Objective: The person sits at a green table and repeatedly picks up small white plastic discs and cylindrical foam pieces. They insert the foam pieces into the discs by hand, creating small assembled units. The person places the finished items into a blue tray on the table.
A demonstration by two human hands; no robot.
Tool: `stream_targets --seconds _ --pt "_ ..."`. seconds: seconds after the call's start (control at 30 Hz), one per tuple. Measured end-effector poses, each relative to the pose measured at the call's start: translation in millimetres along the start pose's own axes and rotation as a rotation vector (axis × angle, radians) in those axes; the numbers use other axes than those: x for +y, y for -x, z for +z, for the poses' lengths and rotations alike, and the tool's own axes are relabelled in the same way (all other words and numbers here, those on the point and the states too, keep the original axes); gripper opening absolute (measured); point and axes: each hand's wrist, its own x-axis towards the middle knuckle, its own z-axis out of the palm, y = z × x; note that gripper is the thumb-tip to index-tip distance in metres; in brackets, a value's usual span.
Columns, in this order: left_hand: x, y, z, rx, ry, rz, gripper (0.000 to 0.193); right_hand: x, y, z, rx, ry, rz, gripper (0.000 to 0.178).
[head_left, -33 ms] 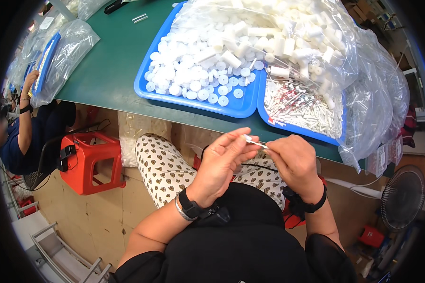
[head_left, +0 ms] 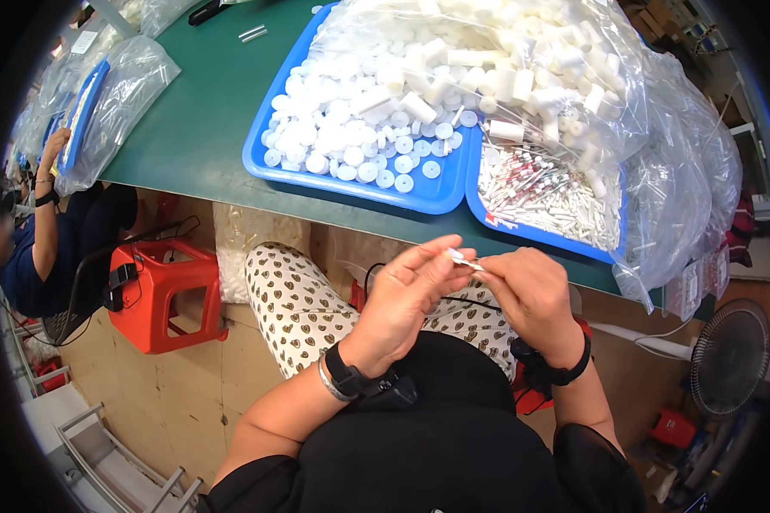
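Above my lap, just off the table's near edge, both hands are raised close together. My left hand (head_left: 402, 295) pinches a small white cylindrical piece (head_left: 455, 255) between thumb and fingertips. From the right, my right hand (head_left: 526, 291) grips a thin rod-like part with a white bit (head_left: 476, 266) at its fingertips. The two parts meet or nearly meet; their exact contact is too small to tell. Beyond my hands stands a blue tray (head_left: 509, 227) of thin white pieces and red-and-white pins. Left of it, a larger blue tray (head_left: 436, 205) holds round white discs.
A clear bag (head_left: 650, 145) and thick white tubes (head_left: 505, 85) cover the trays' far part. On the green table (head_left: 205, 94) lie short clear tubes (head_left: 252, 33). A red stool (head_left: 162, 299), another person's arm (head_left: 47, 197) and a fan (head_left: 727, 359) stand around.
My hands have drawn slightly closer together, and less of the thin rod shows between the fingertips. The left fingertips have shifted slightly. The trays have not moved.
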Motion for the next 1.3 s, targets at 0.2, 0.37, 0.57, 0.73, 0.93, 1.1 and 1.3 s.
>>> stream_targets --seconds 0.2,0.37,0.57,0.73,0.93,1.1,1.3 --pt "-6 0 4 -0.106 -0.042 -0.002 0.04 1 5 2 -0.266 -0.88 0.782 0.017" --pt "-5 3 5 -0.043 -0.194 0.035 0.037 -2 5 -7 -0.184 -0.363 0.362 0.019" --pt "-6 0 3 -0.055 -0.043 -0.047 0.035 78 -10 -68 0.257 0.465 0.47 0.017" --pt "-7 1 4 -0.084 -0.061 -0.068 0.034 113 4 -70 0.131 0.661 0.508 0.022" --pt "4 3 -3 -0.079 -0.098 -0.029 0.037 73 1 -73 0.285 0.485 0.503 0.02" --pt "10 3 6 -0.154 -0.175 0.062 0.035 10 0 -56 0.086 -0.08 0.643 0.02" --pt "8 1 13 -0.259 -0.271 0.224 0.032 -15 8 -24 -0.108 -0.751 0.725 0.023"
